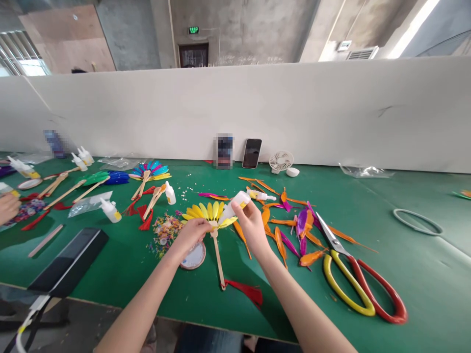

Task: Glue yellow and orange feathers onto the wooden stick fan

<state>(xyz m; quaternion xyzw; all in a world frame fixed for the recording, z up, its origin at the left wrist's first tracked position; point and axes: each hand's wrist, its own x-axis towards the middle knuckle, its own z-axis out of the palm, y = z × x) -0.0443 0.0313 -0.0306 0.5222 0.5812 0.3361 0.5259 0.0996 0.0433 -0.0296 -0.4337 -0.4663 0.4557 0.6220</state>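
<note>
A fan of yellow feathers (203, 211) on a wooden handle (219, 259) lies on the green table, a red tassel (247, 292) at the handle's lower end. My left hand (194, 235) pinches the fan near the top of the handle. In my right hand (250, 220) is a white glue bottle (240, 200), tilted down to the left over the feathers on the fan's right side. The bottle's tip is hard to make out against the feathers. Just below my left hand is a round white dish (194, 256), beside a pile of colourful small pieces (167, 231).
Orange and purple feathers (281, 240) lie right of the fan, then large scissors (348, 272). Another glue bottle (260, 195) lies behind. Phones (252, 153) and a small fan (281, 161) stand by the partition. A black box (68, 262) and another person's hand (8, 208) are left.
</note>
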